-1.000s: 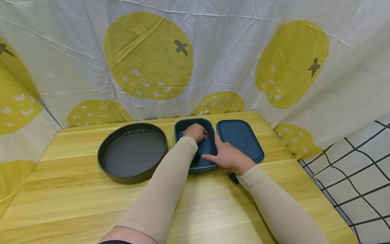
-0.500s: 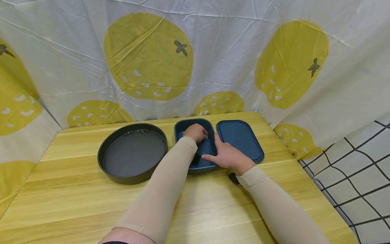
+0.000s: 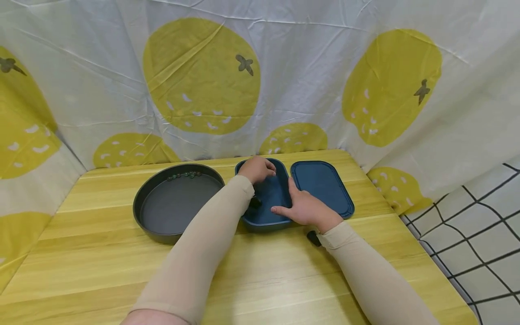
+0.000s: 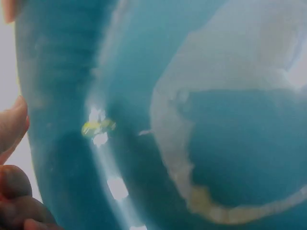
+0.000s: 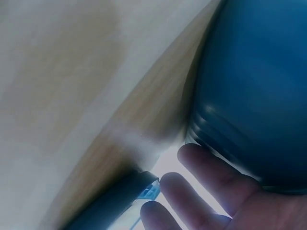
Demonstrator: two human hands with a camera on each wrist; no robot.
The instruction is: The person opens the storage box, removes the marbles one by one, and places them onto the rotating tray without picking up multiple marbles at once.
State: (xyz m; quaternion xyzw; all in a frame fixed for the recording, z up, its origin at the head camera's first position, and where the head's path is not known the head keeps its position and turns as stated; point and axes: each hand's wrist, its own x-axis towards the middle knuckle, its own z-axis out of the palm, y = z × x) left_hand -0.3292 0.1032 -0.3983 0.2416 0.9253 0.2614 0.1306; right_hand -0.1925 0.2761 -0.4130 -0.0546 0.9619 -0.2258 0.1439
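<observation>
In the head view my left hand is over the far left part of a deep blue rectangular container, its fingers bent. Some of these fingers show at the left edge of the left wrist view, beside the container's glossy wall; I cannot tell whether they hold anything. My right hand lies along the container's right side, thumb over the near rim and fingers extended. The right wrist view shows straight fingers beside the container's outer wall. A round dark pan with small green beads stands to the left.
A flat blue lid lies on the wooden table right of the container. A white curtain with yellow fruit prints hangs behind the table. Black grid wire stands beyond the right edge.
My left hand has risen and shifted left inside the container's outline, with the forearm swinging left over the pan's right edge. The right hand keeps its place at the container.
</observation>
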